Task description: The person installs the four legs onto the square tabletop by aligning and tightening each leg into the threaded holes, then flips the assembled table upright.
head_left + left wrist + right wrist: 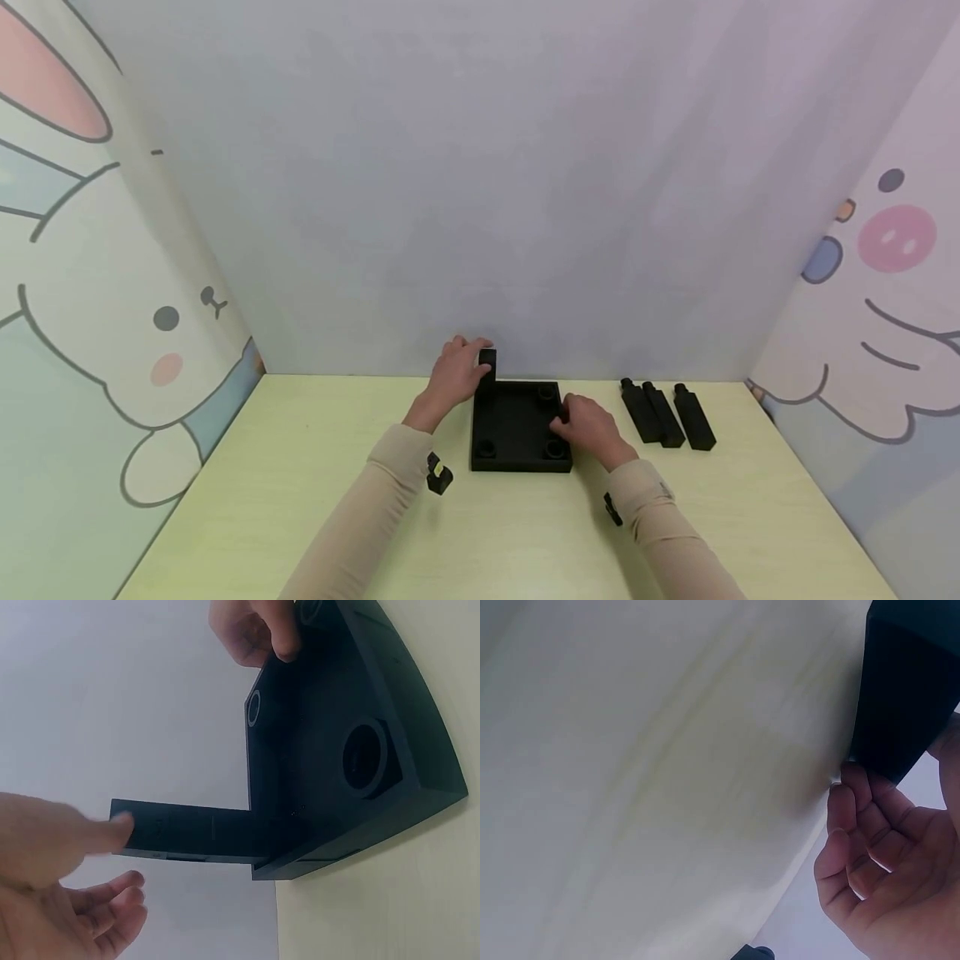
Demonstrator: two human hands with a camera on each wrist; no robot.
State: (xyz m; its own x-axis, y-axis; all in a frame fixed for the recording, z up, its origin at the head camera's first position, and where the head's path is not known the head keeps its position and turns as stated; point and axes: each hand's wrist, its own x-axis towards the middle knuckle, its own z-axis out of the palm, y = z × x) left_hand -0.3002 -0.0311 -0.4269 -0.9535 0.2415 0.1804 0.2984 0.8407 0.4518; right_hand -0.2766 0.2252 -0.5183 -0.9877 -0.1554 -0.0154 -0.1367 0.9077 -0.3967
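Observation:
A square black board point(517, 427) with a raised rim and round corner sockets lies flat on the table. One black block-shaped leg point(187, 831) stands upright at its far left corner. My left hand point(452, 372) is at the upper end of this leg. In the left wrist view its blurred thumb point(112, 834) overlaps the leg's end, while the other fingers are apart from it, loosely bent. My right hand point(588, 427) grips the board's right edge, thumb on the inner side and fingertips point(855, 780) against the outer side. The leg's lower end is hidden inside the corner.
To the right of the board lie three more black legs point(695, 419) with narrow round ends, two of them touching. A pale curtain point(510, 208) rises behind the table's point(337, 483) back edge. Cartoon-printed panels point(97, 350) border both sides.

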